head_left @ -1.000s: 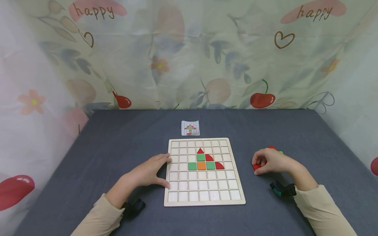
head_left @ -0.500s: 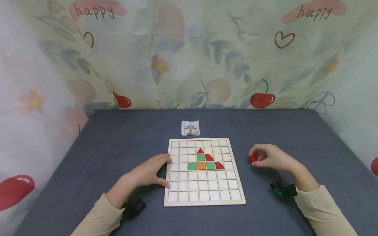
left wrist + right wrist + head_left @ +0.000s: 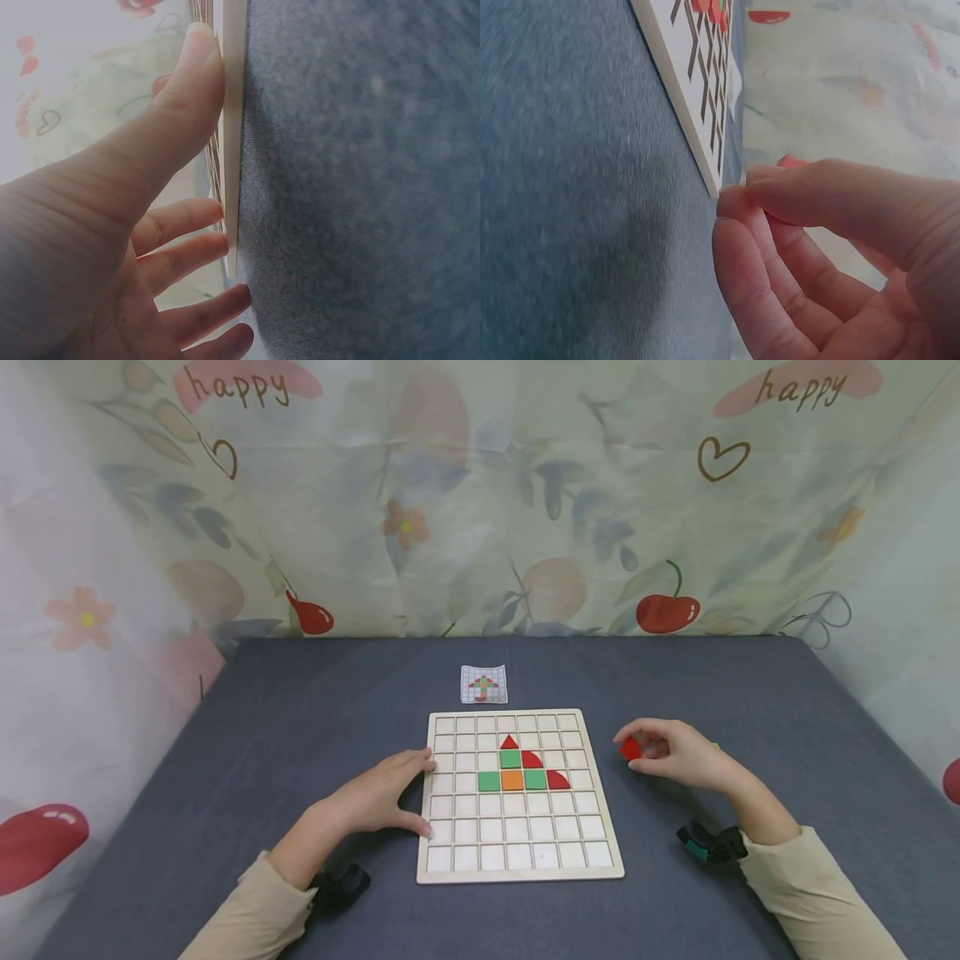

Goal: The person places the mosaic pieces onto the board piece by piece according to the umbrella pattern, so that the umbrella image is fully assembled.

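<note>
A pale wooden grid board [image 3: 517,832] lies on the table, its left edge touched by the thumb and fingertips of my left hand [image 3: 378,793], spread and relaxed. The left wrist view has that thumb [image 3: 196,71] up against the board's side. Off the board's right edge, my right hand [image 3: 686,756] pinches a small red piece [image 3: 630,748] between thumb and fingers; they cover part of it, so its full shape is hidden. Set in the grid are green squares [image 3: 510,759], an orange square [image 3: 512,780], a red triangle [image 3: 509,742] and two red quarter-circle tiles [image 3: 558,779].
Behind the board lies a small printed card [image 3: 483,685] showing a coloured tile pattern on a grid. A bit of green [image 3: 716,746] peeks out behind the right hand. A patterned cloth [image 3: 480,502] hangs at the table's far edge.
The right hand has lifted the red piece from beside the loose tiles and carried it left and away from the body, nearer the board. The left hand stays put.
</note>
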A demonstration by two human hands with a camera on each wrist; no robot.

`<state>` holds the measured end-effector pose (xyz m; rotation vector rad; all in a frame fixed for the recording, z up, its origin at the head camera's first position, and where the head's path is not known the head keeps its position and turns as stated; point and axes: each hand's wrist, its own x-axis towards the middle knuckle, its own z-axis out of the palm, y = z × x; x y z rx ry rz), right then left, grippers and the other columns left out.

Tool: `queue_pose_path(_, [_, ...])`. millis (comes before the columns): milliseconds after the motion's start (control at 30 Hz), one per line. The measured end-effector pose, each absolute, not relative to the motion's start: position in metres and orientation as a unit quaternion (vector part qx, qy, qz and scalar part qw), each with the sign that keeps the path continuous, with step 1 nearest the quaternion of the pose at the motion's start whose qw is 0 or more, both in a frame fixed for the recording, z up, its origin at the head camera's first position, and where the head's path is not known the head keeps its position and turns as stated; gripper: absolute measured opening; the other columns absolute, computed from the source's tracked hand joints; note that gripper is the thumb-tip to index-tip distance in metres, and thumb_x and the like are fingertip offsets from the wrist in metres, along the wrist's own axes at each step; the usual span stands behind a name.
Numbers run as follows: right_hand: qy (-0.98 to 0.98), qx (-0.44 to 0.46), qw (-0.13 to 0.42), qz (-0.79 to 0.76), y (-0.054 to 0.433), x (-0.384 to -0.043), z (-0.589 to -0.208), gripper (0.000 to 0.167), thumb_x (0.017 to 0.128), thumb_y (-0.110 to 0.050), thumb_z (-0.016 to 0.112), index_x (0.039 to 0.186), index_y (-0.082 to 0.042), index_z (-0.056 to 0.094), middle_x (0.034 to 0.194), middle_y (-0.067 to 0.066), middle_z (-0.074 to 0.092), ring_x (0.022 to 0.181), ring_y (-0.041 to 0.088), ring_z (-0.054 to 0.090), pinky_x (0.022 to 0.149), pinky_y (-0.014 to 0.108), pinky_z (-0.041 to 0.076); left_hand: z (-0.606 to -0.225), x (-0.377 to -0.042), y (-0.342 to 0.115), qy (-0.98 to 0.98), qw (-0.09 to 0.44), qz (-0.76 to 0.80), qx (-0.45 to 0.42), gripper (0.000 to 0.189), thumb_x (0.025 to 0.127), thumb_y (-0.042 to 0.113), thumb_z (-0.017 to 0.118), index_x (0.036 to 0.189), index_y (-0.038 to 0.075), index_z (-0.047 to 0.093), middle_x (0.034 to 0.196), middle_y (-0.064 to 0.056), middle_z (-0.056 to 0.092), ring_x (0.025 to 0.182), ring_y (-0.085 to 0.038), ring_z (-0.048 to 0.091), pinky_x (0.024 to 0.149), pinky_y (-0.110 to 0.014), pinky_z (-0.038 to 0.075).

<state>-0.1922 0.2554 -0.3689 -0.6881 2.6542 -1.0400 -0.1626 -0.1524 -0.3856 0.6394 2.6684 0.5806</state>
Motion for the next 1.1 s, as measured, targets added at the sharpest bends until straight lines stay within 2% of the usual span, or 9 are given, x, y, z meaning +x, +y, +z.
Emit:
queue_pose_path(133, [0.89, -0.239, 0.118, -0.371, 0.248, -0.191, -0.367, 0.033, 0.082, -0.006, 0.069, 0.112, 0.001, 0.057, 0.087, 0.009, 0.062, 0.068, 0.004, 0.06, 0.061, 0.021, 0.05, -0.386, -0.163, -0.153, 0.937, 0.168, 0.205, 0.228, 0.089, 0.068, 0.045, 0.079, 0.138, 0.005, 0.042, 0.15, -0.015, 0.032, 0.139, -0.032, 0.03, 0.112, -0.049, 0.029])
queue_pose_path(267, [0.889, -0.228, 0.128, -0.376, 0.241, -0.191, -0.367, 0.033, 0.081, -0.009, 0.071, 0.108, 0.002, 0.054, 0.085, 0.008, 0.062, 0.072, 0.006, 0.064, 0.064, 0.02, 0.052, -0.386, -0.163, -0.153, 0.936, 0.168, 0.204, 0.232, 0.088, 0.069, 0.045, 0.079, 0.138, 0.004, 0.042, 0.15, -0.015, 0.033, 0.139, -0.032, 0.031, 0.112, -0.049, 0.029])
queue_pose_path(400, [0.892, -0.23, 0.124, -0.369, 0.232, -0.192, -0.367, 0.026, 0.081, -0.01, 0.071, 0.101, 0.0, 0.057, 0.087, 0.008, 0.064, 0.074, 0.005, 0.062, 0.068, 0.018, 0.053, -0.385, -0.163, -0.153, 0.936, 0.169, 0.203, 0.234, 0.088, 0.069, 0.045, 0.078, 0.138, 0.004, 0.042, 0.15, -0.015, 0.033, 0.139, -0.032, 0.03, 0.112, -0.049, 0.029])
queue_pose_path(567, [0.889, -0.239, 0.123, -0.37, 0.221, -0.193, -0.367, 0.018, 0.082, -0.01, 0.07, 0.098, -0.004, 0.064, 0.087, 0.007, 0.065, 0.071, 0.005, 0.058, 0.066, 0.018, 0.051, -0.385, -0.163, -0.153, 0.936, 0.17, 0.203, 0.231, 0.088, 0.069, 0.045, 0.079, 0.138, 0.004, 0.042, 0.15, -0.015, 0.032, 0.139, -0.033, 0.03, 0.112, -0.049, 0.028])
queue_pose_path(800, [0.889, -0.249, 0.119, -0.365, 0.202, -0.195, -0.364, 0.021, 0.084, -0.015, 0.069, 0.102, -0.004, 0.066, 0.086, 0.005, 0.065, 0.072, 0.008, 0.054, 0.064, 0.019, 0.047, -0.384, -0.163, -0.152, 0.936, 0.172, 0.205, 0.228, 0.089, 0.069, 0.045, 0.079, 0.138, 0.005, 0.042, 0.151, -0.015, 0.032, 0.139, -0.032, 0.03, 0.112, -0.049, 0.028])
queue_pose_path(1100, [0.887, -0.251, 0.11, -0.372, 0.179, -0.201, -0.368, 0.022, 0.083, -0.013, 0.07, 0.103, -0.006, 0.063, 0.088, 0.006, 0.065, 0.077, 0.013, 0.057, 0.067, 0.02, 0.05, -0.384, -0.163, -0.153, 0.936, 0.173, 0.203, 0.228, 0.088, 0.069, 0.045, 0.079, 0.138, 0.005, 0.042, 0.151, -0.015, 0.032, 0.139, -0.032, 0.03, 0.112, -0.049, 0.028])
